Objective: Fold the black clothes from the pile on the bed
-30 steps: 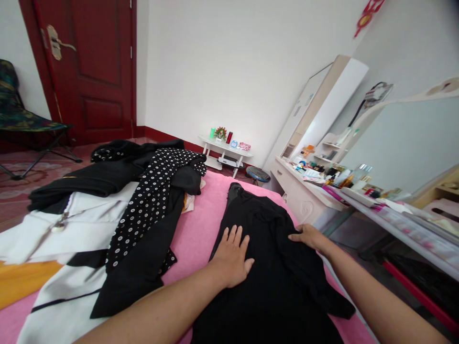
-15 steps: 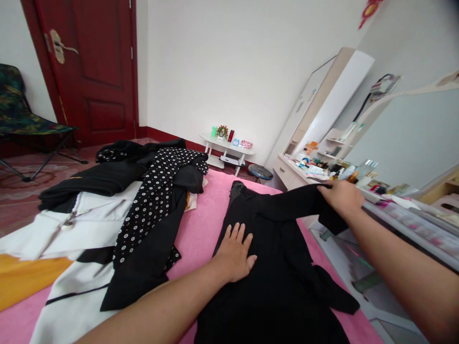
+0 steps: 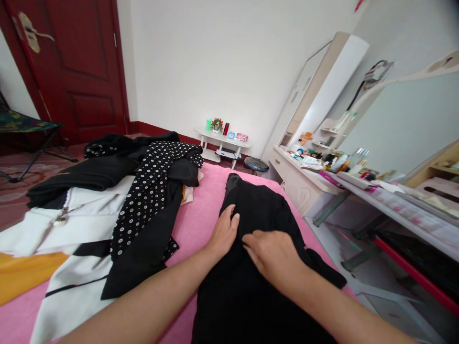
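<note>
A black garment (image 3: 258,210) lies spread lengthwise on the pink bed cover (image 3: 201,210) in front of me. My left hand (image 3: 224,233) rests flat on the garment's left edge, fingers stretched out and together. My right hand (image 3: 274,258) lies on the middle of the garment just right of the left hand. Its fingers point left and press down on a folded-over part of the black cloth. Neither hand grips anything that I can see.
A heap of clothes covers the bed's left side: a black polka-dot piece (image 3: 150,186), black pieces and a white garment (image 3: 82,215). A cluttered white dresser (image 3: 308,179) stands on the right, a small white table (image 3: 222,145) by the wall, a red door (image 3: 71,67) back left.
My right hand had lifted a black sleeve out to the right; it has now brought it back across the garment and laid it down beside my left hand, which slid slightly forward.
</note>
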### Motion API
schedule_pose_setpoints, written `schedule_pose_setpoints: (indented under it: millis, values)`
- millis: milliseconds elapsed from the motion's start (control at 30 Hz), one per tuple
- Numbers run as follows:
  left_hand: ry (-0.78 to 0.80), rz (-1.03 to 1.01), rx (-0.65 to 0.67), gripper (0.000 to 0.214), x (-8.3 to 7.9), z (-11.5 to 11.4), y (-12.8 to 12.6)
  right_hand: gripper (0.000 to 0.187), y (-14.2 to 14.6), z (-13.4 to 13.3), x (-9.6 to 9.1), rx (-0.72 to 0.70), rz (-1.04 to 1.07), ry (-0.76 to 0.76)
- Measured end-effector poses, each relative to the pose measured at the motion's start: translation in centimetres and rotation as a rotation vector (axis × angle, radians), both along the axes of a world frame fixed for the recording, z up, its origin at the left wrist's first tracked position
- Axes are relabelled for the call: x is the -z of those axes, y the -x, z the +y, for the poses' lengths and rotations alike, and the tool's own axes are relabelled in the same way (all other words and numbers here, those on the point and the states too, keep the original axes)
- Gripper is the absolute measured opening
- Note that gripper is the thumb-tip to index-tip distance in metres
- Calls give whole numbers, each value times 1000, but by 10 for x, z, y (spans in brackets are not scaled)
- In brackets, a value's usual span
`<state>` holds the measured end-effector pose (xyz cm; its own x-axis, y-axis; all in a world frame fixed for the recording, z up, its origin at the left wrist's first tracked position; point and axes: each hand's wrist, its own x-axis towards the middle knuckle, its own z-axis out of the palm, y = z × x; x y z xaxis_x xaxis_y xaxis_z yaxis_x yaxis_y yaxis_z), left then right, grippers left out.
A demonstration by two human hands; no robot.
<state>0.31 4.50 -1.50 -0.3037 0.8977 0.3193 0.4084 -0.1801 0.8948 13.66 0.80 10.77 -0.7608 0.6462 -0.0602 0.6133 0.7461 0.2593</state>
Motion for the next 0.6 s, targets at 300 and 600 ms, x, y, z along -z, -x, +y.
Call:
schedule_pose_setpoints:
  millis: [300,600]
  values:
    - [-50,61,-3,41,4,1,2,53,-27,-36,25,143,12,294]
    - [13,202,42,30,-1,-3,2,47,-44,-51,22,23,253,997]
